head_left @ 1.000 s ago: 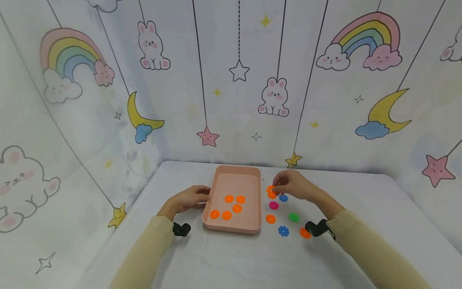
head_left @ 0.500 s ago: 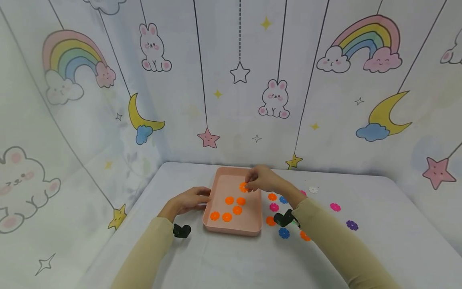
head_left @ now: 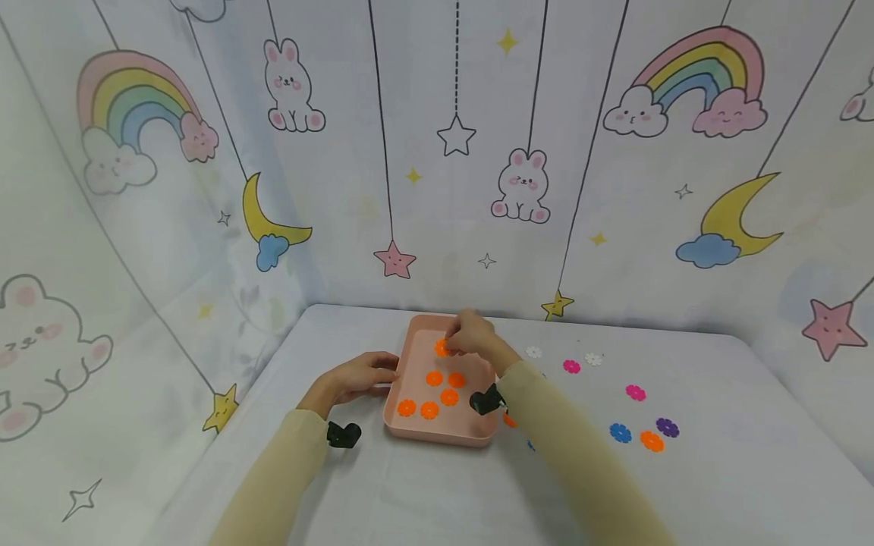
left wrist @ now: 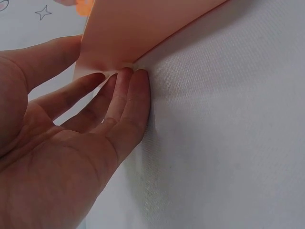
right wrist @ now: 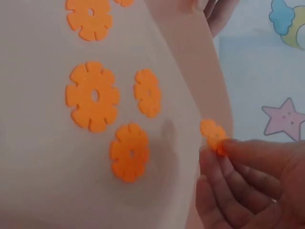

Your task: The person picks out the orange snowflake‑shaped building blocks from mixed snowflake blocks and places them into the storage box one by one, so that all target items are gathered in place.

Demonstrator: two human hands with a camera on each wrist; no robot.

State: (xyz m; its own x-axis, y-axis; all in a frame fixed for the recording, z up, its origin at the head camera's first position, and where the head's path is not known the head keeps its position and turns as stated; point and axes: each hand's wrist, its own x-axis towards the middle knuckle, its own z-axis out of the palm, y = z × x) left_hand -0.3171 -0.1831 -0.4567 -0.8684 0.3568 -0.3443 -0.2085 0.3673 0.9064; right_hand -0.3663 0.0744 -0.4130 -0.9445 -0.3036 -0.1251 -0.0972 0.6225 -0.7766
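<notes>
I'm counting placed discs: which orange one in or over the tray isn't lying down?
The orange disc pinched by the right hand; the other five lie on the tray floor.

My right hand [right wrist: 259, 183] pinches a notched orange disc [right wrist: 213, 132] close to the side edge of the peach tray [right wrist: 188, 52]; farther along that edge, my left hand [right wrist: 223, 14] holds it. Five similar discs [right wrist: 81, 98] lie on the tray's floor; past the edge shows a printed pink star [right wrist: 284, 119].
</notes>
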